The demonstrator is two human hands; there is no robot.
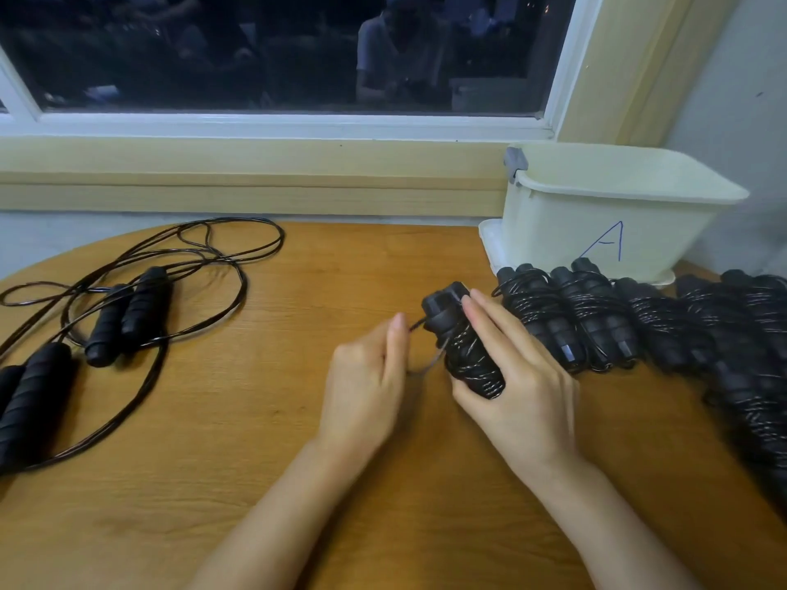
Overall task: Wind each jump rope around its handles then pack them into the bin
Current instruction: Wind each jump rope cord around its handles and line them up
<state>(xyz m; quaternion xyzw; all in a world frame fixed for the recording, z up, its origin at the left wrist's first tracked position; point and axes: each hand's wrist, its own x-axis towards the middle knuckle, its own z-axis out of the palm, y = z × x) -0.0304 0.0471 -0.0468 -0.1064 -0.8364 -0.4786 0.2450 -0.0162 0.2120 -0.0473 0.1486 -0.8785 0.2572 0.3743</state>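
Wooden table (pixel 213 419) below, wound jump rope (pixel 464 355) lies within grip of right hand (pixel 519 385).

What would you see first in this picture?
Two hands in the middle: the right hand holds a black rope bundle while the left hand pinches its cord. On the right, a row of wound ropes lies in front of a cream bin marked A. On the left, loose ropes sprawl over the table.
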